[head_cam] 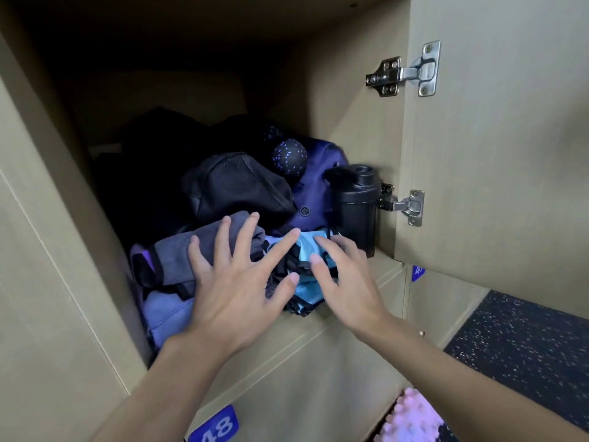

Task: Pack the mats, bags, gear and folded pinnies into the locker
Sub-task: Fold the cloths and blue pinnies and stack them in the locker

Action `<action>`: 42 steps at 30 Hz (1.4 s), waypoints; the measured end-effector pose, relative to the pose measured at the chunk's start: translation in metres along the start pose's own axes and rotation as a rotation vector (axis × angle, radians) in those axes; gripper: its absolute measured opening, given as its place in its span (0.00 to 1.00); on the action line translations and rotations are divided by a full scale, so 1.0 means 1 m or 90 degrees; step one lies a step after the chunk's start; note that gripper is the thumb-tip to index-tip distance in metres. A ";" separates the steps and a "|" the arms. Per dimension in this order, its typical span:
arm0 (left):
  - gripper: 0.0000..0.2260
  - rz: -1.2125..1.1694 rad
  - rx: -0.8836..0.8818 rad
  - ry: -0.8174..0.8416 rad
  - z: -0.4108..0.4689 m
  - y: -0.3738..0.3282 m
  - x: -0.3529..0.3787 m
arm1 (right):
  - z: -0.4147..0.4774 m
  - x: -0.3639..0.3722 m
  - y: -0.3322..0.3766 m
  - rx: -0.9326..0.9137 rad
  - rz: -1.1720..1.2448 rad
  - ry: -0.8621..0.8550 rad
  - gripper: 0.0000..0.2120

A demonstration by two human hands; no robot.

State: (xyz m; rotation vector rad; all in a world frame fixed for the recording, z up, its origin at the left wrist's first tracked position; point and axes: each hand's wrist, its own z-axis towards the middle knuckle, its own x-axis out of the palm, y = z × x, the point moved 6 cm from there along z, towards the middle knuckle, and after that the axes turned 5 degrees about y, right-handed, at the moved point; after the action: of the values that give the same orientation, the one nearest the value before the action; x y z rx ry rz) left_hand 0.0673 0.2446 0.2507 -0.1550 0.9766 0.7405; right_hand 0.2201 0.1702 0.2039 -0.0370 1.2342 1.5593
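Pressing down at the front edge of the locker [318,327] with the left hand [236,282], fingers straight and splayed wide, palm flat across a folded grey cloth [204,247], forefinger reaching onto the folded pinnies [306,250]. Touching the same pinnies from the right with the right hand [347,282], fingers loosely spread and slightly bent, fingertips on the fabric. Nothing gripped by either.

Light-blue mesh with black trim, bunched in rumpled layers at the front middle of the locker floor, partly over its lip. Under the grey cloth, at the front left corner, soft lavender fabric [165,311] in folds.

Behind, a black mesh-panelled bag [236,183], rounded and slumped, lying against a purple bag [318,173] with a small round emblem. On top between them, a black ball [288,156] flecked with purple.

Against the right wall at the front, just beside the pinnies, an upright black shaker bottle [357,205], matte, cylindrical, with a flip-cap lid. Further back, dark shapes too shadowed to tell.

Pale wood-grain panels throughout, with the door [494,154] open to the right on a bright metal upper hinge [404,71] and lower hinge [403,205]. Below, a blue number plate [216,425] reading 48, something pink and knobbly [411,419] at the bottom of the view, and dark speckled flooring [526,346] at the right.
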 end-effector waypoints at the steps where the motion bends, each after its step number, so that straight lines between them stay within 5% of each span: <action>1: 0.25 0.002 0.006 -0.001 0.000 0.000 0.000 | 0.000 0.003 0.000 0.005 0.002 0.014 0.24; 13: 0.22 0.040 0.006 -0.009 -0.002 0.003 0.007 | 0.027 0.025 -0.004 0.011 -0.013 0.088 0.25; 42: 0.25 -0.123 0.007 0.056 -0.008 0.003 -0.033 | -0.014 -0.018 0.008 0.025 -0.051 0.025 0.25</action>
State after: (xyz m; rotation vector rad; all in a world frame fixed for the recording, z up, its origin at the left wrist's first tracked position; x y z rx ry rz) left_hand 0.0484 0.2274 0.2730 -0.2710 1.0325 0.5545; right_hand 0.2140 0.1493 0.2131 -0.0904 1.2791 1.4710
